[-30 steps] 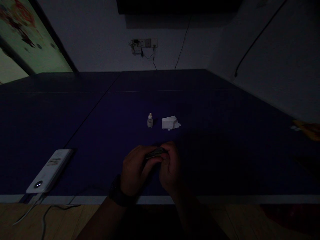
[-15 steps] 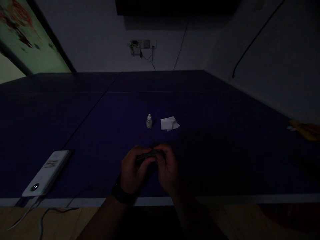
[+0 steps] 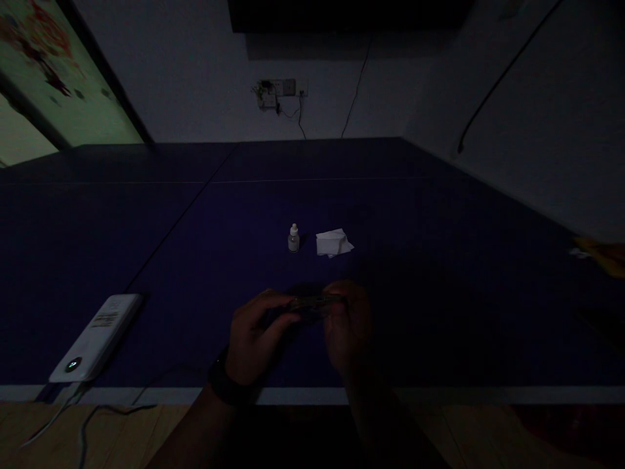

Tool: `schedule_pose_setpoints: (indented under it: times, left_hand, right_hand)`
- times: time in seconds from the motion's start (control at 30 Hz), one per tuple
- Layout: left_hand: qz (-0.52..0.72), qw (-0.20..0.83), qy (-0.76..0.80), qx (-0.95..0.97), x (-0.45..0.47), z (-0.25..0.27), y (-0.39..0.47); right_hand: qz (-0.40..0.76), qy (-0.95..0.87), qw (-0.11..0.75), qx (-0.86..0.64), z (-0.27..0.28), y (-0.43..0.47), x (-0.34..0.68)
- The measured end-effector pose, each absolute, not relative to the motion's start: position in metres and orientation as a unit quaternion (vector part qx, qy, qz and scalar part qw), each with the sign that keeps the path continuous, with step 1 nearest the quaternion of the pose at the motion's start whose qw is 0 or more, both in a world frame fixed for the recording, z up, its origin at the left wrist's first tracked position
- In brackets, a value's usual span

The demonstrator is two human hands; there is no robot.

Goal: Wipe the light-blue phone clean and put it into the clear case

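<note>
Between my two hands, just above the near part of the blue table (image 3: 195,260), is a thin, dark, narrow object (image 3: 313,302); in the dim light I cannot make out its kind. My left hand (image 3: 258,333), with a dark band at the wrist, pinches its left end between thumb and fingers. The fingers of my right hand (image 3: 347,326) are closed round the right end. Beyond my hands stands a small clear bottle (image 3: 293,241) with a white cap, upright. To its right lies a folded white paper or cloth (image 3: 334,243).
A white power bank (image 3: 97,339) with a lit round display lies at the left near edge, cables (image 3: 83,423) hanging from it. Something yellow (image 3: 603,257) sits at the far right. Wall sockets (image 3: 278,91) with plugged cords are behind the table.
My right hand has moved right and my left hand slightly left, so they are farther apart. More of the dark object shows between them. The view has shifted a little.
</note>
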State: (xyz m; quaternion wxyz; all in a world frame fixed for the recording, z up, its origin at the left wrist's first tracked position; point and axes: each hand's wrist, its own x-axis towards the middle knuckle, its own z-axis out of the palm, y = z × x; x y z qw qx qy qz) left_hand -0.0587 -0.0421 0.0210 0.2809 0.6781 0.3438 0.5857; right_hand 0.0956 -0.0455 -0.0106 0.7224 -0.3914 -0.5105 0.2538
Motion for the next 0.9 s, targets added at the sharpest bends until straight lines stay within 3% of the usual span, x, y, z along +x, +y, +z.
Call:
schedule_pose_setpoints:
  times: [0.13,0.23,0.6,0.7,0.9]
  left_hand:
    - [0.594,0.237,0.362,0.678,-0.062,0.024,-0.043]
    - [0.578,0.204,0.337,0.715,-0.062,0.028,-0.044]
    - [0.513,0.195,0.353,0.758,-0.073,0.032,-0.034]
    - [0.477,0.240,0.368,0.761,-0.081,0.025,-0.030]
    - [0.530,0.244,0.439,0.683,-0.087,0.003,-0.032]
  right_hand:
    - [0.272,-0.623,0.619,-0.393,0.012,-0.050,0.112]
    - [0.250,-0.671,0.588,-0.375,0.031,-0.052,0.109]
    - [0.221,-0.608,0.664,-0.375,0.028,-0.046,0.094]
    - [0.259,-0.599,0.663,-0.367,0.022,-0.045,0.098]
    - [0.344,-0.570,0.659,-0.351,0.023,-0.043,0.115]
